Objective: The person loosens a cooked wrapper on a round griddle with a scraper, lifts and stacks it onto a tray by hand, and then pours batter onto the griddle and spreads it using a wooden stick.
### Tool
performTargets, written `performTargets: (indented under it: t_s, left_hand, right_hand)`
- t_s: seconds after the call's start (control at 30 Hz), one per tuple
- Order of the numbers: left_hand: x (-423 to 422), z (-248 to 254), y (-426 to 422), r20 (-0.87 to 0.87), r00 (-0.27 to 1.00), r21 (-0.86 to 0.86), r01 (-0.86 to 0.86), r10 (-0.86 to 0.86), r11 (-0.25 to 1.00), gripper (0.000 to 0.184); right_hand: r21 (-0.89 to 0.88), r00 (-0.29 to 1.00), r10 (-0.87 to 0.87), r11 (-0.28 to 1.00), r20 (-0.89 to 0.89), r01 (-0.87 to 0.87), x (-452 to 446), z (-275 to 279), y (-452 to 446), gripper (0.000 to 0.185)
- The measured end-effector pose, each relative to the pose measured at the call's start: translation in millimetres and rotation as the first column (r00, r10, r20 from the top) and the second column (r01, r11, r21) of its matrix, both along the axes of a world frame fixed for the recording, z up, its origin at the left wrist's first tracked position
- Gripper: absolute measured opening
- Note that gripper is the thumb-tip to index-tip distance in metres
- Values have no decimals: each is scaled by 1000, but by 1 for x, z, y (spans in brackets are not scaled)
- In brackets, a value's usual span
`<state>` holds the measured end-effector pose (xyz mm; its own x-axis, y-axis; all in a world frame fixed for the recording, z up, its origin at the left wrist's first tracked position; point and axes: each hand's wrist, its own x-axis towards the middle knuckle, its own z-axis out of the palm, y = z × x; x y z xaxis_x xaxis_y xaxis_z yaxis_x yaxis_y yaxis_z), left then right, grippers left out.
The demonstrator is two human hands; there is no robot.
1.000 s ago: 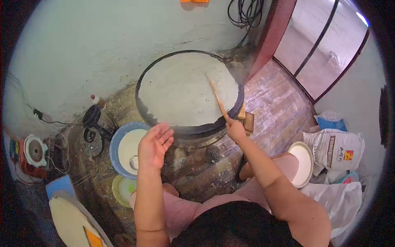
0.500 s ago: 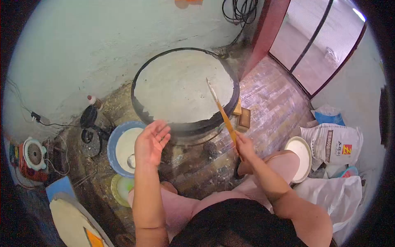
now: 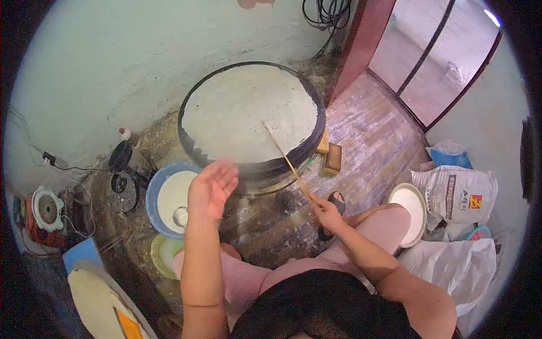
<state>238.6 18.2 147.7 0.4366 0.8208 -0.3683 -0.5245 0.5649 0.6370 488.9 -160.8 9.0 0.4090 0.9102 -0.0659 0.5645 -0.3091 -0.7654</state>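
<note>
A large round black griddle (image 3: 320, 116) stands ahead of me, covered by a thin pale sheet of batter (image 3: 237, 104) with small holes and a ragged edge. My right hand (image 3: 327, 214) is wrapped around the handle end of a long thin wooden spatula (image 3: 289, 164). The spatula slants up and left, its tip over the sheet; whether it touches is unclear. My left hand (image 3: 213, 191) is raised, palm up with fingers spread and holding nothing, near the griddle's front edge. Below it a blue basin (image 3: 151, 203) holds pale batter and a metal ladle (image 3: 180, 216).
A yellow-green bowl (image 3: 160, 265) sits by my left leg. To my right are a pale basin (image 3: 422, 234) of white contents, a printed sack (image 3: 466, 198) and a white plastic bag (image 3: 451, 271). A brown block (image 3: 333, 159) lies beside the griddle. A small fan (image 3: 48, 209) stands left.
The spatula has swung down and left, so its tip is nearer the middle of the sheet, and my right hand has lowered slightly. My left hand stays raised and open.
</note>
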Motion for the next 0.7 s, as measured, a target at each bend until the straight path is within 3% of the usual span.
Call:
performTargets:
  t_s: [0.03, 0.17, 0.23, 0.3, 0.37, 0.4, 0.63, 0.7]
  left_hand:
    - [0, 0, -1, 1, 1000, -1, -1, 1, 1000, 28]
    - [-2, 3, -5, 16, 1000, 8, -17, 17, 1000, 27]
    - [-2, 4, -4, 26, 999, 6, -38, 38, 999, 26]
    - [-3, 0, -3, -19, 1000, 5, -15, 15, 1000, 27]
    - [-3, -3, -3, -21, 999, -6, -41, 41, 999, 28]
    - [-3, -3, -4, -5, 999, -9, -40, 40, 999, 28]
    - [-3, 0, -7, -68, 996, 11, -62, 63, 998, 33]
    - [-4, -2, -3, -54, 997, 8, -59, 60, 998, 32]
  right_hand:
    - [78, 982, -38, 996, -185, 53, 5, -9, -2, 36]
    - [198, 969, -208, 952, -133, 232, 15, -28, 1, 36]
    - [-25, 819, -313, 939, -480, 344, 11, -11, 14, 34]
    - [-55, 791, -293, 948, -537, 313, 1, 18, 26, 35]
    - [-67, 768, -136, 990, -626, 120, -1, 31, 39, 34]
    - [-94, 702, -150, 989, -696, 118, -2, 30, 48, 33]
    - [-24, 810, 60, 996, -584, -91, 0, 48, 123, 32]
    - [-83, 775, 11, 993, -632, -82, -2, 53, 143, 33]
